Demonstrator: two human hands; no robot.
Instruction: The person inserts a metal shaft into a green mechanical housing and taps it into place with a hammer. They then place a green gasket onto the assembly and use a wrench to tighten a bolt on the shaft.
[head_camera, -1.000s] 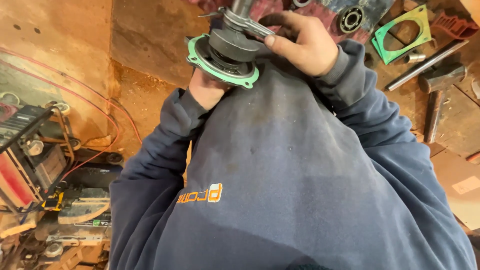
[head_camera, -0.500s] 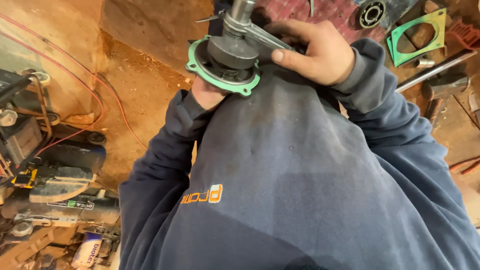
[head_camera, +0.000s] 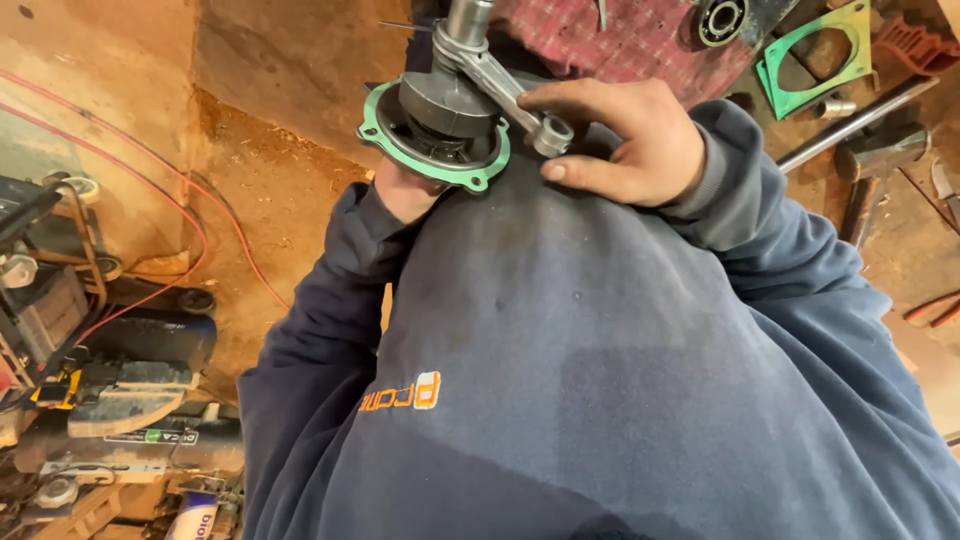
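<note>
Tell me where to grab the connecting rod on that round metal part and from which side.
Grip the connecting rod on its bare shank, coming from the right. The right hand already pinches its ringed lower end there, while the left hand supports the round part with the green gasket from below.

Single head view — steeply down, close over the chest.

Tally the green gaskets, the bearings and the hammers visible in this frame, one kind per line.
Green gaskets: 2, a round gasket on the engine part above the left hand and a square gasket on the bench
Bearing: 1
Hammer: 1
Total: 4
</note>
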